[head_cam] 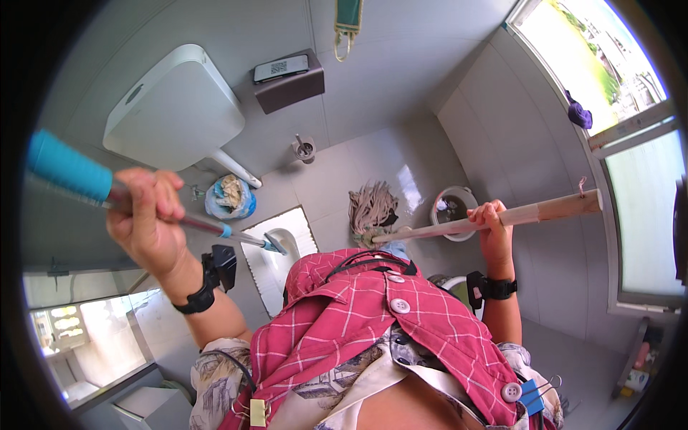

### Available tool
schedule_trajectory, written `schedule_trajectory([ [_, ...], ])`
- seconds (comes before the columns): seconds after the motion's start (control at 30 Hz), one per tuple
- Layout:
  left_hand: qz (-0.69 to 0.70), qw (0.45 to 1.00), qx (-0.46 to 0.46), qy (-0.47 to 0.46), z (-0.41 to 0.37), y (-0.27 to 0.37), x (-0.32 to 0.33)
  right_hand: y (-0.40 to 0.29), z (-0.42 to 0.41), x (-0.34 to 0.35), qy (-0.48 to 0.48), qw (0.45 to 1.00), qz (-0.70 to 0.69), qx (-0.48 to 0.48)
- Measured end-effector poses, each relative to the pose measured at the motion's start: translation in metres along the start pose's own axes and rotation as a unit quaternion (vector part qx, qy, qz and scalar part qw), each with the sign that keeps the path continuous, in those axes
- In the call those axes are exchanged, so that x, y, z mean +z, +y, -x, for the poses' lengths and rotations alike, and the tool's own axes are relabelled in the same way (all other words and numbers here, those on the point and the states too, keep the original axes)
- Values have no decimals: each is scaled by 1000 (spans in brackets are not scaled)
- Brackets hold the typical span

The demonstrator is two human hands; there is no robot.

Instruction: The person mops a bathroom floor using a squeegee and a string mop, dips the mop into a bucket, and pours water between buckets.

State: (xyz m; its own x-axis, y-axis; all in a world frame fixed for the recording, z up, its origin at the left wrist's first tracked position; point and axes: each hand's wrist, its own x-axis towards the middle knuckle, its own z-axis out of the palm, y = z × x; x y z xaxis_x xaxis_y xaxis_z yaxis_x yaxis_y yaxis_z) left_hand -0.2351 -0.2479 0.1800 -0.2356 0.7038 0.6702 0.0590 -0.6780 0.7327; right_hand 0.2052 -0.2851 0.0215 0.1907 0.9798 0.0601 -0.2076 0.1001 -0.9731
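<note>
My left hand (148, 217) is closed round the metal pole of a long-handled brush or squeegee (201, 224), just below its thick blue grip. The tool's small blue-grey head lies over the white squat toilet (267, 258); whether it touches cannot be told. My right hand (492, 215) grips the pale wooden handle of a string mop (441, 230), with the handle's end and a hook loop beyond the hand. Grey-brown strands of the mop head (373, 207) are spread on the tiled floor in front of me. My clothing hides part of the floor and toilet.
A white bucket (466, 234) of dark water stands beside the mop. A blue-bagged waste bin (250, 207) and a toilet brush holder (305, 151) are near the wall. Above are a white cistern (177, 113) and a brown box (290, 92) with a phone on it. A window (645, 215) is at the right.
</note>
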Motion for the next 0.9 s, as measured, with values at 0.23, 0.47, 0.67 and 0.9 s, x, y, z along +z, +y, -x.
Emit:
schedule_trajectory([
  [0.23, -16, 1000, 4, -10, -56, -19, 84, 15, -54, -31, 8, 1000, -2, 18],
  [0.47, 47, 997, 14, -60, -118, -76, 216, 19, -108, -98, 48, 998, -16, 42],
  [0.67, 124, 981, -49, -144, -163, -150, 344, 32, -139, -154, 72, 992, -66, 82],
  [0.9, 96, 952, -139, -254, -168, -290, 533, 37, -147, -217, 130, 985, -70, 86],
])
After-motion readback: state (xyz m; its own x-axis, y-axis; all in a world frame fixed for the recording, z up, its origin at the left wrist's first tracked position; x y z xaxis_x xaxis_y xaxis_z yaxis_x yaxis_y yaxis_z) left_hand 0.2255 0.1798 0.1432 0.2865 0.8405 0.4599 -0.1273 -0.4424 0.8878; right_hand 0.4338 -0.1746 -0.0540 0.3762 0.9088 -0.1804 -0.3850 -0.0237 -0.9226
